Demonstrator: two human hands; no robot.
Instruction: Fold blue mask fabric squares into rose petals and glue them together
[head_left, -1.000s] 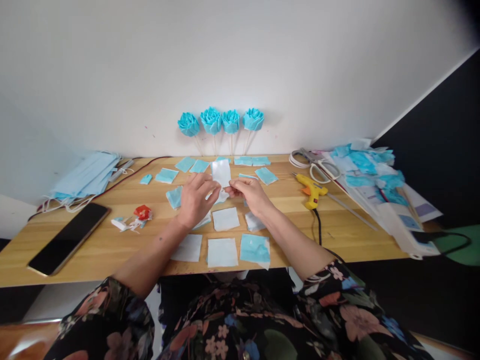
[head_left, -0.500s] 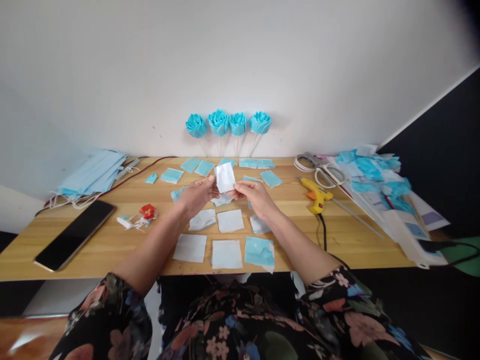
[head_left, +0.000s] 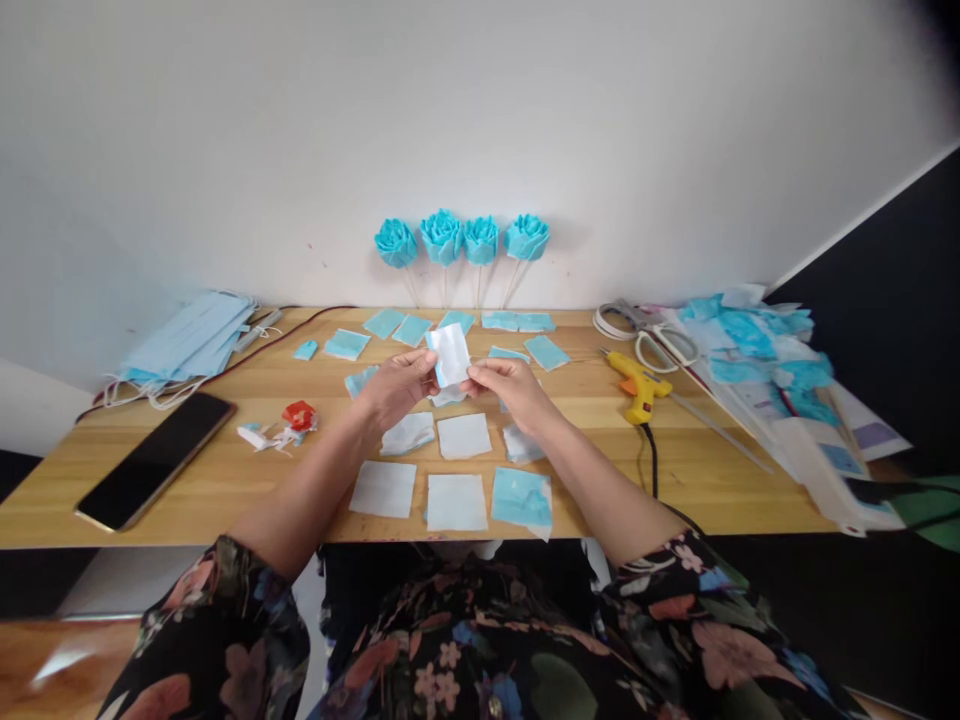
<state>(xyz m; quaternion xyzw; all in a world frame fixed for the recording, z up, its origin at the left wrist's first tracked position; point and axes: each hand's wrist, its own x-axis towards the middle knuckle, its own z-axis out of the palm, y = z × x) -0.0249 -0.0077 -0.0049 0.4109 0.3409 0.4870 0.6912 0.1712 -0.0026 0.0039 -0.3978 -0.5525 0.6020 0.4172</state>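
A small white fabric piece (head_left: 451, 352) with a blue strip along its left edge is held upright over the middle of the table. My left hand (head_left: 401, 385) pinches its left edge, and my right hand (head_left: 504, 385) grips its lower right corner between thumb and fingers. Below my hands, several flat squares lie in rows, among them a white square (head_left: 457, 502) and a blue square (head_left: 521, 497). More blue pieces, such as a blue rectangle (head_left: 547, 352), are spread behind my hands.
Blue flowers on sticks (head_left: 441, 237) lean on the wall. Left are face masks (head_left: 191, 335), a phone (head_left: 156, 462) and a red scrap (head_left: 299, 416). Right are a yellow glue gun (head_left: 637, 385), scissors (head_left: 666, 348), white tape (head_left: 615, 320) and fabric scraps (head_left: 750, 335).
The fabric piece has turned slightly, and a blue strip now shows along its left edge. Both hands keep their hold. The whole view has shifted a little.
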